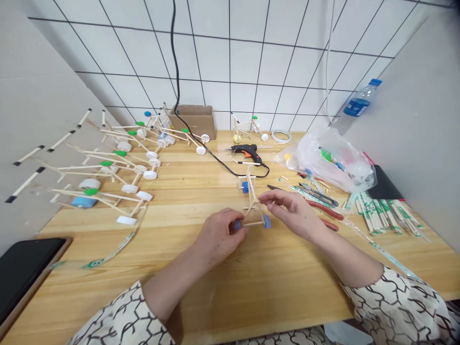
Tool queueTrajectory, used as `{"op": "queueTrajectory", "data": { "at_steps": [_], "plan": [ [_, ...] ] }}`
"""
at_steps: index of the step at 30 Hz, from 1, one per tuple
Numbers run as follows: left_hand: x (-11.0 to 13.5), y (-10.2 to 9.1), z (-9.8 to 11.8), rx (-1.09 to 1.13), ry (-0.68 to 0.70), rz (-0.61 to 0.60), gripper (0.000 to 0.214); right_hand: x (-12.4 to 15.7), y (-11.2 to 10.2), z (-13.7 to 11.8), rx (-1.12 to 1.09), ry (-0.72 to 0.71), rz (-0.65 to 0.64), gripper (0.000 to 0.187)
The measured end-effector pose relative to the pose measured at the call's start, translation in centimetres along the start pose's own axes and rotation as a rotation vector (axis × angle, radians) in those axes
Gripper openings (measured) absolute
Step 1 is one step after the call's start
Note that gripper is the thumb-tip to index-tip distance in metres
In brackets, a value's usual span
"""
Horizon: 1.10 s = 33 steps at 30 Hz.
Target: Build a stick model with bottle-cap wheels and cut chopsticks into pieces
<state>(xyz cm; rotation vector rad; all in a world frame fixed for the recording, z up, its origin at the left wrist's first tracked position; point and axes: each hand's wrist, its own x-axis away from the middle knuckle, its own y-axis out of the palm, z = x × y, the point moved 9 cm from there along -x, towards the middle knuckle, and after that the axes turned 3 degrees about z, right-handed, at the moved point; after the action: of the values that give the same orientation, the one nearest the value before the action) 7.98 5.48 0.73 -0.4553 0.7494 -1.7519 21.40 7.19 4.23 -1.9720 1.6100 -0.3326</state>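
A small tricycle model built of wooden sticks (253, 223) stands on the table in front of me, with blue bottle caps as wheels. My left hand (218, 234) is closed round its near left side, thumb and fingers at the left blue cap (237, 225). The right blue cap (267, 221) is uncovered, below my right fingers. My right hand (295, 214) is at the upper frame joint, thumb and index finger drawn together in a pinch. Whatever may be between those fingertips is too small to make out. A third blue cap (245, 187) sits at the far end.
Several similar stick models (122, 191) crowd the left side, near a black phone (28, 268). Behind my work lies a glue gun (247, 152) with its cord. On the right are red-handled pliers (325, 210), a utility knife (319, 195), a plastic bag (323, 158) and wrapped chopsticks (388, 213).
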Motion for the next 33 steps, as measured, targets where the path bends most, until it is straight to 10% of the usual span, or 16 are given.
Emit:
{"op": "queueTrajectory", "data": {
  "at_steps": [19,33],
  "plan": [
    [-0.3,0.0,0.2,-0.017,0.017,-0.015,0.005,-3.2,3.4,0.9,-0.06,-0.2,-0.203,0.013],
    [-2.1,0.5,-0.1,0.002,0.024,0.008,0.007,-3.3,1.2,0.2,0.169,-0.399,-0.042,0.019]
  ]
}}
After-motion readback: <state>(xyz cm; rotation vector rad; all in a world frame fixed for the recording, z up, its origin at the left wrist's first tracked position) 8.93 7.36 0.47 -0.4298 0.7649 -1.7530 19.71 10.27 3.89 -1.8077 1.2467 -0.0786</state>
